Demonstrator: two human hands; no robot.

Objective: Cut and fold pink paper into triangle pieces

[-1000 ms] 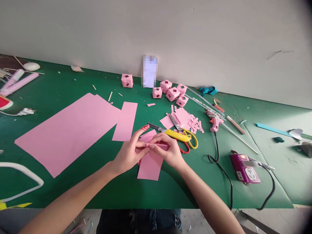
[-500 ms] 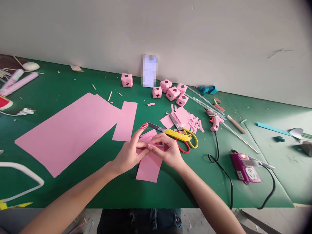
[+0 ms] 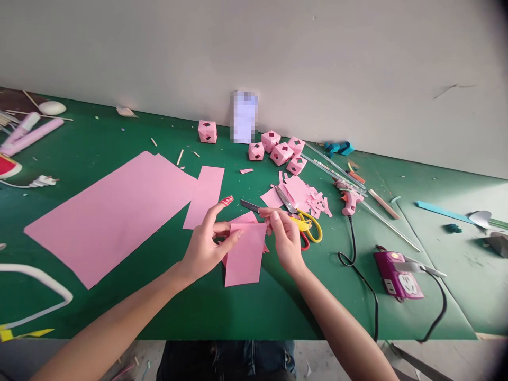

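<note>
A folded piece of pink paper (image 3: 246, 259) hangs between my hands above the green table. My left hand (image 3: 206, 243) pinches its upper left edge, thumb in front, with the index finger raised and a red-and-white wrap on its tip. At the upper right corner, my right hand (image 3: 283, 235) has thumb and fingers closed on the paper's edge. More pink paper (image 3: 243, 218) shows behind the held piece, partly hidden. Just beyond my right hand lie a yellow-handled cutter (image 3: 300, 225), partly covered by it, and scissors (image 3: 310, 225) with yellow and red handles.
Large pink sheets (image 3: 115, 217) and a pink strip (image 3: 204, 196) lie left. Folded pink paper cubes (image 3: 281, 153) stand near a propped phone (image 3: 244, 116). Paper scraps (image 3: 299, 193), a glue gun (image 3: 351, 201) with cord and a purple power socket (image 3: 399, 275) are on the right.
My right hand has shifted slightly right and its fingers have turned. The pink paper now hangs facing me, with its front panel uncovered, and my left thumb lies across its top edge.
</note>
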